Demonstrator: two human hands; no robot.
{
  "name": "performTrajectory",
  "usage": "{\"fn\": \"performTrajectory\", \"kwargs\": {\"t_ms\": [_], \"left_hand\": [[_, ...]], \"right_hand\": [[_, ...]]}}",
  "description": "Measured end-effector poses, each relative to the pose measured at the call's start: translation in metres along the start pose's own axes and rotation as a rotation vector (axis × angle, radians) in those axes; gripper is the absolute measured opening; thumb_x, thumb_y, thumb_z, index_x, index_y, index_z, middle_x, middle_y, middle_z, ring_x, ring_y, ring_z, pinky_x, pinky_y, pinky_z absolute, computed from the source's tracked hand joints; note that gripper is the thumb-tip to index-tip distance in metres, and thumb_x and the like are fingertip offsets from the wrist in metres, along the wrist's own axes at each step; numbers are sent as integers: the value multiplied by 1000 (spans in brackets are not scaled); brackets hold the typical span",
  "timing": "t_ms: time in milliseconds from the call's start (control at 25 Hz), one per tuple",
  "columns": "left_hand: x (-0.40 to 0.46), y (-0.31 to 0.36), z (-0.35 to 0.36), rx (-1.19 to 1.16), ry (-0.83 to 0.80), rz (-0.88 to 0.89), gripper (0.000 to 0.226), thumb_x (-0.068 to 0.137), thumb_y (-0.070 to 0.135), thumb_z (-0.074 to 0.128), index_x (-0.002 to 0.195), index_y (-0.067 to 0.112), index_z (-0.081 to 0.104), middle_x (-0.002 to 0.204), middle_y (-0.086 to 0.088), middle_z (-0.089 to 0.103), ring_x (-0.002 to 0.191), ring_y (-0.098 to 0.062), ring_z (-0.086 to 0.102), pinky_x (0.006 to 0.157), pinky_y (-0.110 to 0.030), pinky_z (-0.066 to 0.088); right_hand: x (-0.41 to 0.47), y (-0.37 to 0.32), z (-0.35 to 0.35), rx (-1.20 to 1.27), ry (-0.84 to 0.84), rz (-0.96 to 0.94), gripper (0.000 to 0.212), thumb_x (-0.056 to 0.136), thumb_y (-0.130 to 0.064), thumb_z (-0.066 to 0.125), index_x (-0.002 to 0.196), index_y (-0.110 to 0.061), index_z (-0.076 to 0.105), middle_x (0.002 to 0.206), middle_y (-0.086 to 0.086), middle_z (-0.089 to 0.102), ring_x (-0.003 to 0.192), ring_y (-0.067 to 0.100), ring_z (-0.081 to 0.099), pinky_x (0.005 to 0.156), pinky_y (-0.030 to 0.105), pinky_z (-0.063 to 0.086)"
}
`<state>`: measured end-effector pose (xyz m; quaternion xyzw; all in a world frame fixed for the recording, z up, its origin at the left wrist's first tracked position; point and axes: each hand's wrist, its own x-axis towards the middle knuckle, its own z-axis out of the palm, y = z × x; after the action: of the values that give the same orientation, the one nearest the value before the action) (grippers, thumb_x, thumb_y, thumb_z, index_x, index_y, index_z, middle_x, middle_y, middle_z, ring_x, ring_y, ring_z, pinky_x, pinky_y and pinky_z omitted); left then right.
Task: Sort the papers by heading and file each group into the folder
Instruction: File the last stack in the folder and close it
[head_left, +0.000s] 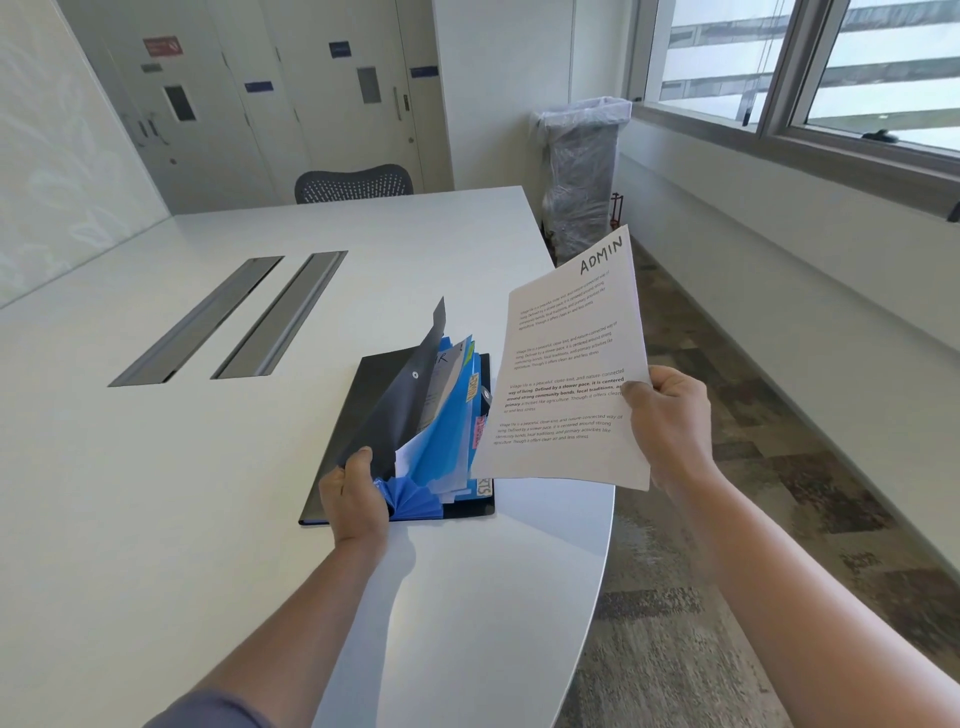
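A black expanding folder (374, 415) lies on the white worktop (156, 467), close to its rounded near-right edge. Its front flap (415, 395) stands raised, and the blue accordion pockets (441, 431) fan open behind it, with white sheets showing in some of them and small coloured tabs along their right side. One yellow tab (471, 387) and one pink tab (479, 431) carry writing too small to read.

The left hand (356, 496) is at the near end of the folder, its fingers curled over the lower edge of the raised flap and gripping it, so the pockets stay spread.

The right hand (670, 421) holds a printed paper (566, 364) in the air just to the right of the folder, over the worktop's edge and the floor beyond. The thumb presses on the face of the sheet at its right edge and the other fingers curl behind it, pinching it. The sheet is tilted, with "ADMIN" handwritten at its top right corner and four blocks of printed text below. Its lower left corner overlaps the right side of the folder in the view; whether it touches the pockets cannot be told.

Far on the worktop are two long metal cable slots (228, 317). Beyond it stands a mesh-backed chair (353, 183), and to the far right a bin wrapped in clear plastic (582, 171) stands beneath the window (810, 67).
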<state>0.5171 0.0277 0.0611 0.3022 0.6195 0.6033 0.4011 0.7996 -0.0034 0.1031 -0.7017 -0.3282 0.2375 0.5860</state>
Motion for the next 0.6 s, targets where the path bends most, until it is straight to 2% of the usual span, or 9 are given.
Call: {"fn": "performTrajectory", "kwargs": {"t_ms": [200, 360, 440, 600], "left_hand": [[0, -1, 1, 11, -5, 4, 34, 102, 20, 55, 71, 20, 40, 76, -1, 41, 69, -13, 43, 66, -29, 36], [1, -2, 1, 29, -9, -2, 34, 101, 20, 55, 70, 17, 42, 74, -3, 40, 68, -13, 42, 66, -31, 36], [1, -1, 1, 15, -13, 7, 36, 101, 17, 55, 68, 16, 41, 71, -4, 39, 65, -14, 40, 64, -30, 34], [2, -2, 0, 12, -15, -9, 36, 100, 18, 56, 68, 16, 41, 71, -4, 39, 65, -15, 40, 63, -30, 34]], "right_hand": [[-1, -5, 5, 22, -14, 13, 20, 88, -8, 53, 87, -8, 73, 79, -2, 74, 70, 21, 62, 63, 33, 47], [10, -18, 10, 64, -20, 34, 20, 82, -11, 52, 88, -2, 69, 90, 14, 76, 68, 22, 61, 62, 35, 46], [14, -21, 19, 46, -60, 46, 27, 75, -13, 49, 91, 3, 65, 94, 20, 73, 66, 22, 58, 61, 37, 44], [17, -23, 30, 16, -90, 81, 32, 68, -13, 47, 90, 5, 61, 95, 23, 72, 63, 23, 57, 59, 38, 43]]}}
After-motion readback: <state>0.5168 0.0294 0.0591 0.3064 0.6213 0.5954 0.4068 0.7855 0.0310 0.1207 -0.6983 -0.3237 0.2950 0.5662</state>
